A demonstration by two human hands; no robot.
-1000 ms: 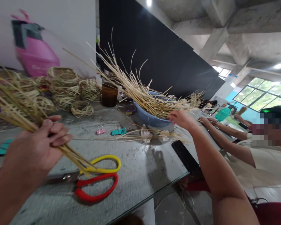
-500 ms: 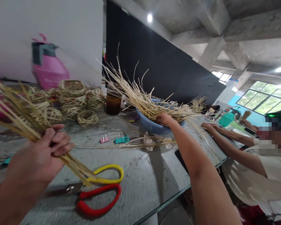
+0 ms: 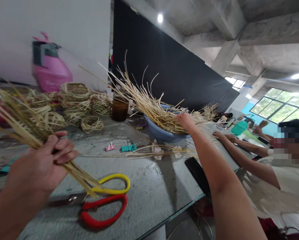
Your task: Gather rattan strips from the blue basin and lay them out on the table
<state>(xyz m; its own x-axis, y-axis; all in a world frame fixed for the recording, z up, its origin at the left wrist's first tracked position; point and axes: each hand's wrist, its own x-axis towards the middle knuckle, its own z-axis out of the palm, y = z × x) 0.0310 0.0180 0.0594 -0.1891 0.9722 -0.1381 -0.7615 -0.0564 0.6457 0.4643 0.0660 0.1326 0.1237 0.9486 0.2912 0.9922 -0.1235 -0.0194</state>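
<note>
Left fingers (image 3: 64, 145): curled snug round a strip bundle (image 3: 34, 136), left of frame.
Right hand (image 3: 185, 120): at the loose strips (image 3: 155, 111), centre-right; can't tell if pinching any.
Blue basin (image 3: 161, 134): holds those strips, so I'd pull lengthwise, gently.

Grey worktable (image 3: 144, 193) carried scissors (image 3: 102, 200) up front, black phone (image 3: 196, 171) by the near edge, blue basin (image 3: 161, 132) farther back. I saw loose strips (image 3: 142, 154) just this side of it, teal binder clips (image 3: 126, 147), brown jar (image 3: 120, 110).
</note>
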